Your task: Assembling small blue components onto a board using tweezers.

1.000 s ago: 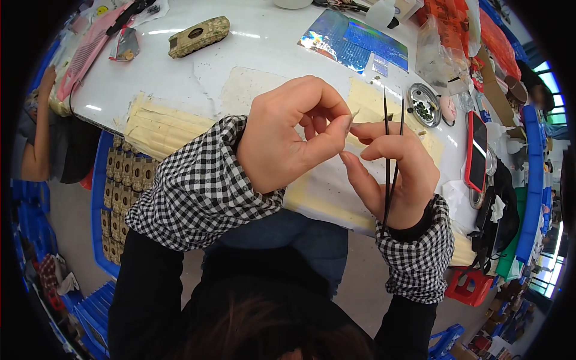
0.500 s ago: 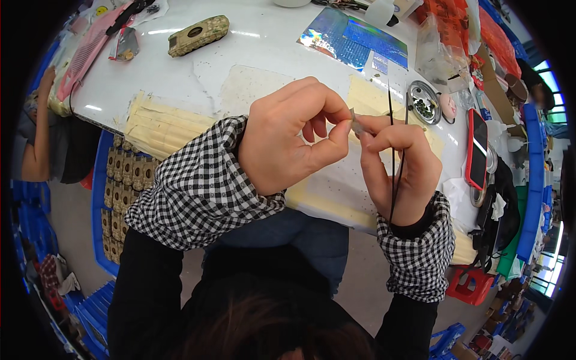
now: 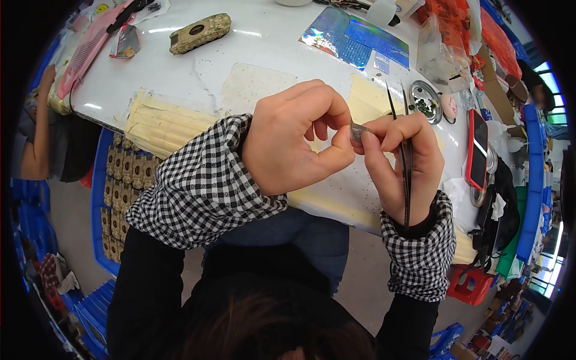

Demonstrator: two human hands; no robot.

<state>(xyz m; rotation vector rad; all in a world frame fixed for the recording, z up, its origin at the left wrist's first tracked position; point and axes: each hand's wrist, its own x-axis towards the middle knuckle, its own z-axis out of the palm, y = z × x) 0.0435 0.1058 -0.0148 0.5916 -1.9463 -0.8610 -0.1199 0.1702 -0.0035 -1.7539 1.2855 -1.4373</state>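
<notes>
Between my two hands is a small grey flat piece (image 3: 358, 132), too small to name, pinched at both ends by fingertips. My left hand (image 3: 295, 139) has thumb and forefinger pressed together on its left end. My right hand (image 3: 406, 159) grips the other end with thumb and forefinger. Black tweezers (image 3: 406, 144) also lie in my right hand, held against the palm with their points upward and apart. Beyond the left hand, a camouflage-patterned oblong casing (image 3: 200, 34) with an oval opening lies on the white table (image 3: 174, 78).
A round metal dish (image 3: 425, 102) of small dark parts stands right, near a red-cased phone (image 3: 477, 149). Shiny blue sheets (image 3: 360, 39) lie at the back. Yellow tape (image 3: 168, 125) covers the front edge. Left, a blue crate (image 3: 99, 198) holds several casings; another person's arm (image 3: 39, 129) shows.
My right hand has turned slightly, showing more of the grey piece between the fingertips. The tweezers have swung a little to the right and stand more upright.
</notes>
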